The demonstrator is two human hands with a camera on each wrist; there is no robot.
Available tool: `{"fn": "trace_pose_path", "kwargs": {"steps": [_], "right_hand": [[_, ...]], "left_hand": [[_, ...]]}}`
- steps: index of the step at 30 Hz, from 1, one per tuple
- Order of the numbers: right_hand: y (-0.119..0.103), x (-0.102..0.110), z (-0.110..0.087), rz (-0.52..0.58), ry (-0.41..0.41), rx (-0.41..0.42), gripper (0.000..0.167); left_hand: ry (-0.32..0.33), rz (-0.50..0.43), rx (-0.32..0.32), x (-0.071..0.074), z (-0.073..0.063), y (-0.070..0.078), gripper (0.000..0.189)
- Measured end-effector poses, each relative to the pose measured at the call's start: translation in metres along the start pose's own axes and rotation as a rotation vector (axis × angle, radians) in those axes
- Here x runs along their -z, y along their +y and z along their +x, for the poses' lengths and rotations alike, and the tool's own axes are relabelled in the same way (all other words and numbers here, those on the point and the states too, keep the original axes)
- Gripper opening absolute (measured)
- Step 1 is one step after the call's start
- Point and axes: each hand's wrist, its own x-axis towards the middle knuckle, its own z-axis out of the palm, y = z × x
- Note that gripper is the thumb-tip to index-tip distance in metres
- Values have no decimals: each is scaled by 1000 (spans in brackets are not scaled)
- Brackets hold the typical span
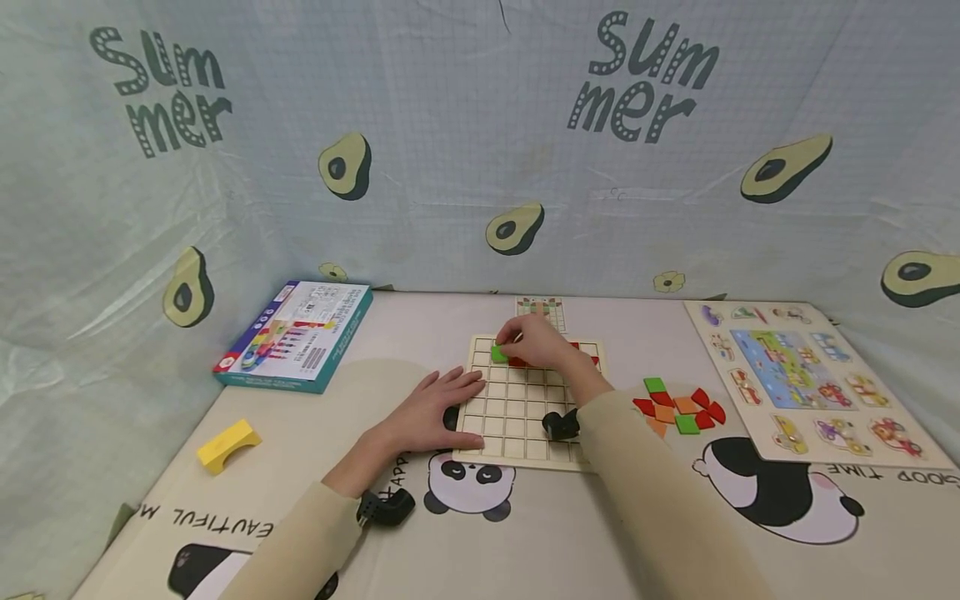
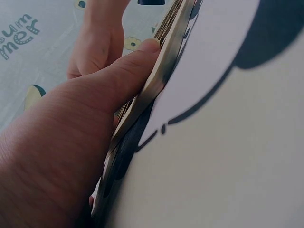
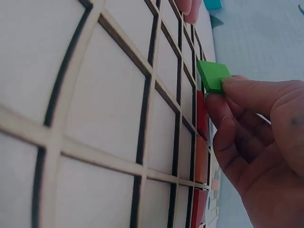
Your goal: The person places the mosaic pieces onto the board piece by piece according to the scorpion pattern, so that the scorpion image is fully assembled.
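A wooden grid board (image 1: 517,428) lies on the table in front of me. My right hand (image 1: 538,340) pinches a green square tile (image 3: 213,76) between thumb and fingers over the board's far left part. Close beside it, a red tile (image 3: 201,113), an orange tile (image 3: 201,159) and another red piece sit in grid cells along the far side. My left hand (image 1: 438,411) rests with spread fingers on the board's left edge; in the left wrist view its thumb (image 2: 135,59) lies along the rim. Part of the far rows is hidden behind my right hand.
Loose red, orange and green tiles (image 1: 678,408) lie right of the board. A pattern card (image 1: 555,310) is behind it. Farther right lies a picture puzzle board (image 1: 757,429). To the left are a boxed toy (image 1: 300,333) and a yellow arch block (image 1: 228,444).
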Motion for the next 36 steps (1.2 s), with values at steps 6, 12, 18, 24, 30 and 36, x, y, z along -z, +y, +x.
{"fn": "trace_pose_path", "kwargs": {"steps": [6, 12, 18, 24, 30, 36], "right_hand": [[-1, -3, 1, -19, -5, 5, 5], [-1, -1, 0, -24, -2, 11, 6], [0, 1, -3, -7, 6, -24, 10], [4, 7, -10, 11, 23, -35, 18], [7, 14, -19, 31, 27, -14, 21], [8, 22, -31, 45, 30, -13, 28]], "left_hand": [[5, 4, -11, 0, 0, -1, 92], [6, 3, -17, 1, 1, 1, 92], [2, -3, -14, 1, 0, 1, 92], [-5, -2, 4, 1, -1, 2, 91], [-3, -8, 11, 0, -1, 2, 91], [-5, -2, 6, 0, 1, 1, 91]]}}
